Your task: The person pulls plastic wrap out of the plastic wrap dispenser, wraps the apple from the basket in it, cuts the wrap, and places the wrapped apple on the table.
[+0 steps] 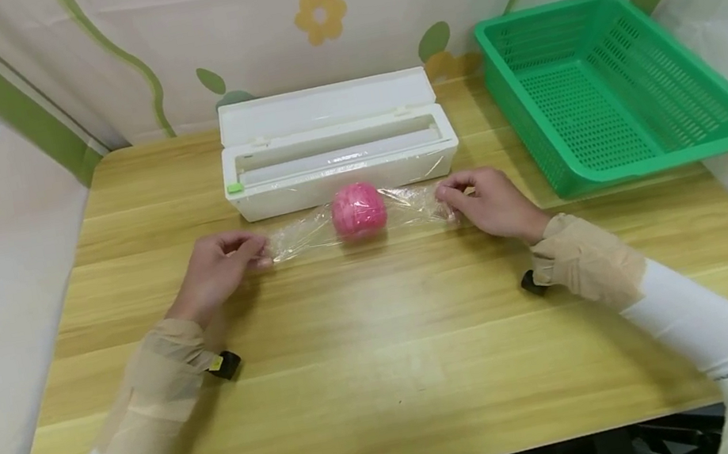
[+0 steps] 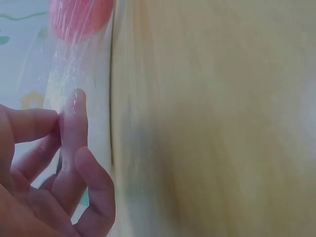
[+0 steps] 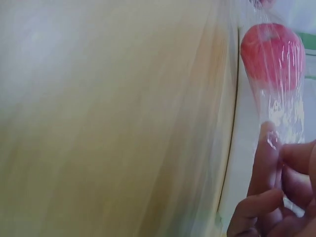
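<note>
A round pink-red fruit, apple-like in the right wrist view, (image 1: 359, 212) is wrapped in clear plastic film (image 1: 304, 235) that stretches out to both sides of it. My left hand (image 1: 218, 270) pinches the film's left end between thumb and fingers. At the other end, my right hand (image 1: 492, 204) pinches the film in the same way. Both wrist views show the film gathered into strands between the fruit (image 2: 81, 17) and the fingertips (image 3: 267, 129). Just behind the fruit stands a white film dispenser box (image 1: 344, 174), lid raised, with a roll inside.
A green plastic basket (image 1: 562, 182) stands at the back right of the wooden table (image 1: 390, 383). Behind the table hangs a flower-patterned curtain (image 1: 272, 25). A small green piece (image 1: 235, 188) sits at the left end of the dispenser box.
</note>
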Available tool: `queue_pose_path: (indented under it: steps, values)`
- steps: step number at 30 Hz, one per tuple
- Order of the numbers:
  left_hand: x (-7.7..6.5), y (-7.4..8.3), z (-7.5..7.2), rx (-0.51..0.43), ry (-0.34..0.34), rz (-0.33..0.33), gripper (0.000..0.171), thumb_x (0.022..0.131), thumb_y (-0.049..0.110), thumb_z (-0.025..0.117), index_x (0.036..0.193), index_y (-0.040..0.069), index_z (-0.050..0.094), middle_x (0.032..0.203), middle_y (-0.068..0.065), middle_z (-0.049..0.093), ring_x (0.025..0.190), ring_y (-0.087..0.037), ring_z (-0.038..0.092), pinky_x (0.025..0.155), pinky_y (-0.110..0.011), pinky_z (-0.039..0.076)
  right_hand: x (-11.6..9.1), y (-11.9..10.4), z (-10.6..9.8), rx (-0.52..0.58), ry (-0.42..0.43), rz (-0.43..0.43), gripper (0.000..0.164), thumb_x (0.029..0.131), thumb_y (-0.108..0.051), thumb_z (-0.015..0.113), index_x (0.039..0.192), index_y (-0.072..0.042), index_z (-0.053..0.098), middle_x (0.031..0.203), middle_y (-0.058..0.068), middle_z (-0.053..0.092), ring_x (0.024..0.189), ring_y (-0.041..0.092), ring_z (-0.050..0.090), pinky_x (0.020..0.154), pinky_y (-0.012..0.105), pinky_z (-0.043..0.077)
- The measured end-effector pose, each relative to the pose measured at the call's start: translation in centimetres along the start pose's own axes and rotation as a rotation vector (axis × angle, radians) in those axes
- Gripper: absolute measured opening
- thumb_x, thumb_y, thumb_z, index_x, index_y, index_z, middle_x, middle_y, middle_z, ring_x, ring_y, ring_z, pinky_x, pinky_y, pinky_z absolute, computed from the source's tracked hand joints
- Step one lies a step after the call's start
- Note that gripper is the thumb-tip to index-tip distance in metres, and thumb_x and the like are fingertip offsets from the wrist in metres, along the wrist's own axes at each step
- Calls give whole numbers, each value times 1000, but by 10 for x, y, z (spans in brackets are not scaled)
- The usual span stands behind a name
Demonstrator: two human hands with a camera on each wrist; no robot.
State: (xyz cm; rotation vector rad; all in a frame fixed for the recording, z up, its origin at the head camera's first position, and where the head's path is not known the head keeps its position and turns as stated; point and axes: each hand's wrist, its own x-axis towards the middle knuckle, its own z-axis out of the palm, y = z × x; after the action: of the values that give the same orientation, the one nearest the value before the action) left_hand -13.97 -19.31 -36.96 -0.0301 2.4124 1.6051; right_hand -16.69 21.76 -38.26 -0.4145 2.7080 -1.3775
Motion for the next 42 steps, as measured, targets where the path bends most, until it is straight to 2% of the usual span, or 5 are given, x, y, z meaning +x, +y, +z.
queue_pose_path:
  steps: [9,14,23,31,42]
  values:
    - [4,1,5,119,42,12,36,95,37,58,116,8,63,113,-7,58,88,-17,64,71,-29,47,0,0,8,-119,118,96,31,93,-48,57,96,-17,56,92,0,57,71,15,58,65,34,43]
    - [7,-1,7,131,35,41,33,96,35,57,113,7,64,110,-8,60,87,-19,65,73,-30,48,0,0,10,-93,123,119,30,93,-43,58,96,-14,53,97,-1,57,72,15,59,73,33,42]
    - [11,1,8,181,69,58,32,96,34,57,110,6,62,104,-11,59,85,-23,64,66,-34,51,2,2,13,43,137,150,30,91,-36,64,97,-9,53,84,5,63,70,18,64,57,28,43]
    - [9,3,11,9,111,12,46,93,29,62,126,6,40,102,-15,59,84,-29,64,66,-40,52,3,5,13,170,130,211,57,89,-40,66,131,-11,40,84,9,65,70,22,61,47,28,32]
    - [11,3,7,-120,60,-62,36,92,24,63,119,0,57,112,-9,51,99,-22,50,79,-35,49,4,7,12,153,124,227,28,89,-39,65,97,-12,67,86,10,62,64,19,51,49,28,41]
